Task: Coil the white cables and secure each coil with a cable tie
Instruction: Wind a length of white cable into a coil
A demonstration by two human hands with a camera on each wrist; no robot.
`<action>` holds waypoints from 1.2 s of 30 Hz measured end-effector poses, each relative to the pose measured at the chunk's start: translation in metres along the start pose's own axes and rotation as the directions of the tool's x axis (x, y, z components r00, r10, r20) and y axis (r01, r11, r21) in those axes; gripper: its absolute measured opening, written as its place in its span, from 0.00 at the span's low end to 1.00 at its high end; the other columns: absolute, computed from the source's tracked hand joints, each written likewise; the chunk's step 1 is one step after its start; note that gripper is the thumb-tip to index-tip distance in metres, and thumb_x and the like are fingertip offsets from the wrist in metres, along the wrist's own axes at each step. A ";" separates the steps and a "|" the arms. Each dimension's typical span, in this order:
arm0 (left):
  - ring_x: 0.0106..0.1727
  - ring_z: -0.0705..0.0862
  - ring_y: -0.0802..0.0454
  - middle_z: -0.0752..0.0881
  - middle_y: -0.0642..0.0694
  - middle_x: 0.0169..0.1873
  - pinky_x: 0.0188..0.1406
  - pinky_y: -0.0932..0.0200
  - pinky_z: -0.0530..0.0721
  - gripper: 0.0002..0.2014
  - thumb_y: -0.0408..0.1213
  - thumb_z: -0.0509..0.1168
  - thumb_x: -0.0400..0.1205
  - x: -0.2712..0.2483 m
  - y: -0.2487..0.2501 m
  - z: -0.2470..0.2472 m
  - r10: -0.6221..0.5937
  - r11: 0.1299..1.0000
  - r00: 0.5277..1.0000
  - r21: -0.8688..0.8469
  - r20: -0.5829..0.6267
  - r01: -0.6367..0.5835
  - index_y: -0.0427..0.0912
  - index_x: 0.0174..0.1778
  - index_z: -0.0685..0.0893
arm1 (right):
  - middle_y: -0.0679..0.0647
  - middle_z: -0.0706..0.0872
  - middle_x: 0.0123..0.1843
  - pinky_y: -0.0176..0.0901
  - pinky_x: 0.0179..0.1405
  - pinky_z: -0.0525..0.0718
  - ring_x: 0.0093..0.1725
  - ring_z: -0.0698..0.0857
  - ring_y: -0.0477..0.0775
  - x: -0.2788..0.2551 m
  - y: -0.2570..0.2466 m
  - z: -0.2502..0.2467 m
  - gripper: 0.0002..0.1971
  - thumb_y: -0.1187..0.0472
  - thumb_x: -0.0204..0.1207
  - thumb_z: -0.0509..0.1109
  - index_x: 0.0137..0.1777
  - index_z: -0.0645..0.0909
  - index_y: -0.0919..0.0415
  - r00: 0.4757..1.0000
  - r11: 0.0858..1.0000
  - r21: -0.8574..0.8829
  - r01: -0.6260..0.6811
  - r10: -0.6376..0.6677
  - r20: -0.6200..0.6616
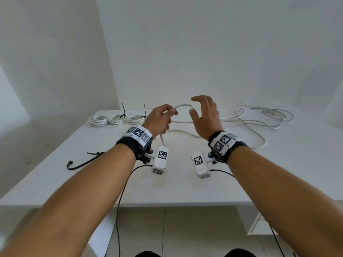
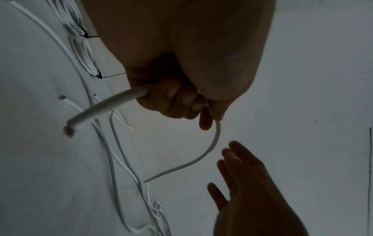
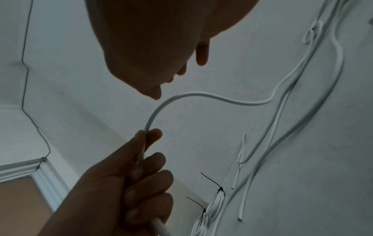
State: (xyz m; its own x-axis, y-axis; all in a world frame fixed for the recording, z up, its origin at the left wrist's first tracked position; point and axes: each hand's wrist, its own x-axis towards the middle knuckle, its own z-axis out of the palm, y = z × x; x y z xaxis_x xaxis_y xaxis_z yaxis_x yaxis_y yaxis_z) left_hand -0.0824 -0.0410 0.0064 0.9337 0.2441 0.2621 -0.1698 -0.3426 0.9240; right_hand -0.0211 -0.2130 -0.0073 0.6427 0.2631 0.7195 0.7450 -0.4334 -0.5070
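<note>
**Gripping a white cable in the left hand, right hand spread beside the arc**

Gripping the white cable (image 1: 182,105) in the left hand (image 1: 160,117), fingers curled round it and thumb pressed against the forefinger where the strand leaves the fist. Hanging below that fist, a short cut end (image 1: 161,139) above the table (image 1: 185,186). Arching up and over from the left fingertips toward the right hand (image 1: 205,115), then dropping to the tabletop and trailing off to the right into a loose tangle of white loops (image 1: 263,117). Holding nothing in the right hand: fingers extended and slightly spread, thumb apart, palm turned toward the arc. Cannot tell whether the right fingertips touch the strand; in the right wrist view one fingertip (image 3: 155,94) sits just beside the top of the curve (image 3: 181,95). Seen from the left wrist, the thick near end (image 2: 109,105) jutting out of the clenched fingers (image 2: 173,99), with the open right hand (image 2: 246,183) lower down.

Lying at the far left of the table, three finished coils (image 1: 116,119) in a row, side by side. Standing up from two of them, the tails of black cable ties (image 1: 123,110). Resting near the left forearm, closer to the front edge, two loose black cable ties (image 1: 81,163). Strapped to both wrists, black bands with white marker blocks and small cameras (image 1: 161,160).
</note>
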 end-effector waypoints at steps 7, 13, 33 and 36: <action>0.19 0.62 0.56 0.64 0.52 0.21 0.18 0.65 0.58 0.16 0.42 0.57 0.89 -0.045 0.023 0.031 -0.129 0.938 0.972 -0.294 0.198 0.184 0.43 0.35 0.76 | 0.58 0.86 0.37 0.37 0.34 0.73 0.35 0.79 0.52 -0.002 0.000 -0.036 0.09 0.58 0.84 0.65 0.50 0.87 0.54 0.986 0.984 0.160 -0.074 0.047 0.163; 0.19 0.63 0.56 0.62 0.52 0.19 0.22 0.62 0.62 0.24 0.49 0.50 0.90 -0.070 0.038 0.047 -0.118 0.802 0.856 -0.460 0.503 0.381 0.46 0.28 0.68 | 0.54 0.83 0.34 0.32 0.30 0.70 0.31 0.74 0.45 0.007 -0.003 -0.057 0.09 0.57 0.84 0.67 0.46 0.88 0.55 0.995 0.965 0.247 -0.089 0.076 0.063; 0.19 0.60 0.57 0.67 0.51 0.21 0.25 0.59 0.53 0.17 0.43 0.51 0.91 -0.031 0.063 0.038 0.018 0.838 0.998 -0.545 0.067 0.022 0.41 0.39 0.77 | 0.43 0.79 0.28 0.39 0.35 0.73 0.26 0.76 0.39 -0.040 -0.005 -0.032 0.17 0.48 0.86 0.61 0.40 0.86 0.50 0.836 1.000 0.001 -0.021 0.017 0.549; 0.21 0.62 0.54 0.67 0.50 0.22 0.23 0.60 0.58 0.15 0.39 0.50 0.89 -0.025 0.053 0.033 0.009 0.965 0.998 -0.261 0.055 0.005 0.43 0.36 0.69 | 0.45 0.80 0.29 0.40 0.32 0.76 0.29 0.77 0.46 -0.043 -0.008 -0.035 0.15 0.50 0.83 0.66 0.35 0.82 0.50 0.813 0.998 -0.047 0.046 -0.010 0.583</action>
State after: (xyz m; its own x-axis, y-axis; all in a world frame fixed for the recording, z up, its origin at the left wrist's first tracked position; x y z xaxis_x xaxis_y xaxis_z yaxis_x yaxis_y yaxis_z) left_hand -0.1045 -0.0953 0.0399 0.9479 0.1911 0.2550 -0.2413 -0.0922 0.9661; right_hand -0.0610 -0.2512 -0.0176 0.6191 0.7202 0.3131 0.7644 -0.4613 -0.4504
